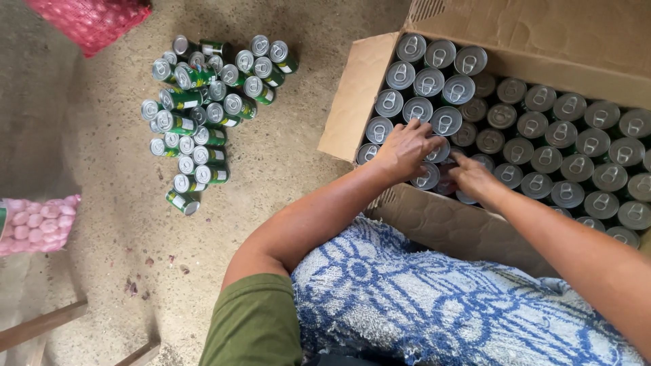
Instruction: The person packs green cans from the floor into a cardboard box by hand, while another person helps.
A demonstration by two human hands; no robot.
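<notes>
Both hands are reaching into the near left corner of a cardboard box [352, 102] packed with upright cans [542, 135], their silver pull-tab tops facing up. The left hand [405, 148] is lying palm down with its fingers spread over a few can tops [444, 120], touching them rather than wrapping around any one. The right hand [472, 177] is pressing down just beside it, fingers curled among the cans; whether it is actually gripping one is hard to tell, since the fingertips are hidden between the tops.

A blue and white patterned cloth [420, 298] is covering the person's lap, right against the near wall of the box. Out on the concrete floor [271, 176], well apart from the box, a heap of green cans [203, 108] is lying on its side. A red mesh sack [91, 20] is sitting at the top left, and a pink mesh bag [37, 224] at the left edge.
</notes>
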